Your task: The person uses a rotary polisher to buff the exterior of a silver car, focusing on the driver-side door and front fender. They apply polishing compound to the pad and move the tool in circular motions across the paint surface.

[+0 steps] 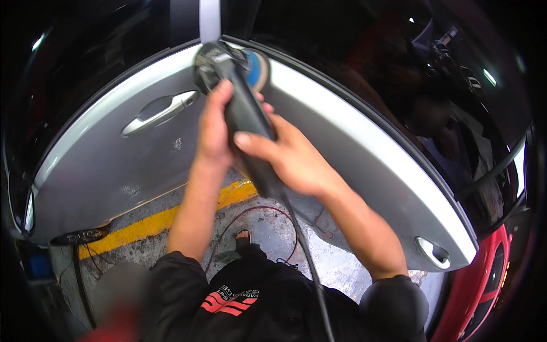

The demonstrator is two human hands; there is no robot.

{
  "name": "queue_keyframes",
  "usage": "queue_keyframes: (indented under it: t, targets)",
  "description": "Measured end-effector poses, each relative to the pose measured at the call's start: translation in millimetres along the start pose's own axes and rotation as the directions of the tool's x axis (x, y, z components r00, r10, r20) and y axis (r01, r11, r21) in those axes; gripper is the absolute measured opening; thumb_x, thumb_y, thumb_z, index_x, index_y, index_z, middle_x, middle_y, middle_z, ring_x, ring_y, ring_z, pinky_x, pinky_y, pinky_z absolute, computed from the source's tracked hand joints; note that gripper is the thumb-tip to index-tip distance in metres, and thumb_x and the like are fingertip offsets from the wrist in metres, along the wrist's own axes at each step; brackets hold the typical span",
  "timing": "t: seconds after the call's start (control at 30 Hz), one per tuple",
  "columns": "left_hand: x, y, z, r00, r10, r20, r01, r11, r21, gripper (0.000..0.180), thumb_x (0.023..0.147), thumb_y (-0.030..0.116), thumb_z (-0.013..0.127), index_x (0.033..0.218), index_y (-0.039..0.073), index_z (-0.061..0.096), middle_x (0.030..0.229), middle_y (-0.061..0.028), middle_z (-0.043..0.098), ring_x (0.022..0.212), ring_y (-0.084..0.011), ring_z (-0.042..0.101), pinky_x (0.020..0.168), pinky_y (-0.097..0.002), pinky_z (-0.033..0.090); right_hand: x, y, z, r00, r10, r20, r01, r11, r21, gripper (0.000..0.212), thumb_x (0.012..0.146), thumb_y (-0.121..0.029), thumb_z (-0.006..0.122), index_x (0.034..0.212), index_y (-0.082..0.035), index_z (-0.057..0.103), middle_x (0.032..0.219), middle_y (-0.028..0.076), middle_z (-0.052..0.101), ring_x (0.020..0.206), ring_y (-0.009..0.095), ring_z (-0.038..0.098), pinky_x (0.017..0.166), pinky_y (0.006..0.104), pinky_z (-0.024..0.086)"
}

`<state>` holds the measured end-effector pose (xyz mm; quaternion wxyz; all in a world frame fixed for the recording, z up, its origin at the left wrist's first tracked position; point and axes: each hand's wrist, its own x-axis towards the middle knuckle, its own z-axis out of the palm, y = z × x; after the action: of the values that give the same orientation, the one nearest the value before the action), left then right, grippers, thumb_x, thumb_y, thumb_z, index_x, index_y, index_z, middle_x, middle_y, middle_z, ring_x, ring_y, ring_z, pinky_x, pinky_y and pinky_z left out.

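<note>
A black power polisher [250, 111] with a blue backing plate and a pale round pad [262, 71] is up against the silver car door [325, 108], just below the windows near the door seam. The pad is turned toward the right and sits close to the panel; I cannot tell how firmly it touches. My left hand [215, 128] is closed round the body behind the polisher's head. Further back, my right hand [293, 154] wraps the handle, thumb on top. From the handle's rear, a black cord [305, 245] runs down along my body.
One door handle [161, 114] lies left of the polisher, another [433, 252] far right. Whitish smudges [178, 144] mark the left panel. A thin red hose [245, 210] loops on the grey floor beside a yellow stripe [148, 227]. A red car [484, 279] stands at the right.
</note>
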<state>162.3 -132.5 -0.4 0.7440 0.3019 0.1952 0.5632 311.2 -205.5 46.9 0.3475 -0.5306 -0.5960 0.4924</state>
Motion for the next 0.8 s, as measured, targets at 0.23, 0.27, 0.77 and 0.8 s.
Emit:
queue_keyframes:
  t: [0.23, 0.27, 0.77, 0.8]
  targets:
    - [-96.6, -118.8, 5.6, 0.943, -0.105, 0.314, 0.142, 0.985, -0.097, 0.070, 0.091, 0.043, 0.077, 0.142, 0.001, 0.054, 0.123, -0.0180, 0.070, 0.117, -0.0329, 0.071, 0.103, -0.0490, 0.059, -144.1, 46.4, -0.3, 0.977, 0.062, -0.205, -0.127, 0.938, -0.323, 0.097, 0.084, -0.033, 0.086, 0.158, 0.007, 0.036, 0.127, 0.029, 0.071, 0.117, 0.040, 0.074, 0.100, 0.0460, 0.058]
    - [-98.6, -123.1, 6.7, 0.944, -0.062, 0.324, 0.110, 0.985, -0.130, 0.073, 0.094, 0.052, 0.074, 0.140, -0.001, 0.056, 0.120, -0.0192, 0.071, 0.111, -0.0328, 0.073, 0.100, -0.0486, 0.060, -144.4, 57.6, 2.5, 0.975, 0.023, -0.219, -0.101, 0.930, -0.352, 0.098, 0.083, -0.031, 0.087, 0.158, 0.006, 0.036, 0.127, 0.029, 0.071, 0.116, 0.040, 0.074, 0.099, 0.0460, 0.058]
    - [-33.4, -78.6, -36.1, 0.998, -0.047, 0.049, 0.061, 0.938, -0.342, 0.105, 0.089, 0.095, 0.027, 0.120, 0.002, 0.065, 0.100, -0.0184, 0.074, 0.089, -0.0365, 0.073, 0.099, -0.0613, 0.057, -54.8, 76.0, 15.7, 0.987, -0.057, -0.152, -0.011, 0.912, -0.409, 0.104, 0.083, -0.049, 0.084, 0.159, 0.006, 0.038, 0.137, 0.036, 0.064, 0.121, 0.049, 0.067, 0.105, 0.0504, 0.055]
    - [-46.0, -94.0, -23.5, 0.993, -0.056, 0.105, 0.092, 0.922, -0.377, 0.105, 0.089, 0.095, 0.029, 0.121, 0.002, 0.065, 0.100, -0.0182, 0.074, 0.089, -0.0370, 0.073, 0.099, -0.0607, 0.056, -78.5, 88.1, 10.7, 0.982, -0.069, -0.178, -0.007, 0.919, -0.393, 0.104, 0.083, -0.049, 0.083, 0.159, 0.005, 0.037, 0.139, 0.035, 0.063, 0.122, 0.049, 0.067, 0.105, 0.0504, 0.055]
